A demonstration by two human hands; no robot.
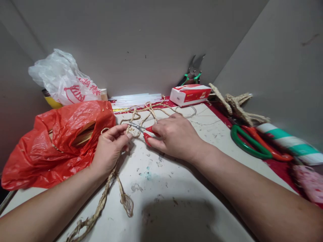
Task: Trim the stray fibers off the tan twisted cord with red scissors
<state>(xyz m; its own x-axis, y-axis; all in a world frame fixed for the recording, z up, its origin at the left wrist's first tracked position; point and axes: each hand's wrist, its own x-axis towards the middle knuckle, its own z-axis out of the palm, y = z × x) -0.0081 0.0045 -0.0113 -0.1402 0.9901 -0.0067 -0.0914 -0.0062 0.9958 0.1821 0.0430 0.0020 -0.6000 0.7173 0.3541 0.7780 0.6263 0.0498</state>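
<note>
Pinched in my left hand point(112, 144) is a braided straw cord point(107, 188), whose tail hangs down over the near left of the table. One short end of it finishes in a frayed, looped tuft. My right hand point(174, 136) grips small red-handled scissors point(137, 126), with fingers through the handle loops. The metal blades point left, at the cord just by my left fingertips. Whether they touch the strand I cannot tell. More braided cord point(148, 109) lies in loops on the table beyond my hands.
Left stands a red plastic bag point(68, 148) with a white bag point(65, 80) behind it. At the back are translucent sticks point(137, 101), a tissue pack point(190, 94) and pruning shears point(194, 69). Rightward lie green-and-orange-handled scissors point(252, 148), a striped roll point(290, 141) and straw braids point(237, 104).
</note>
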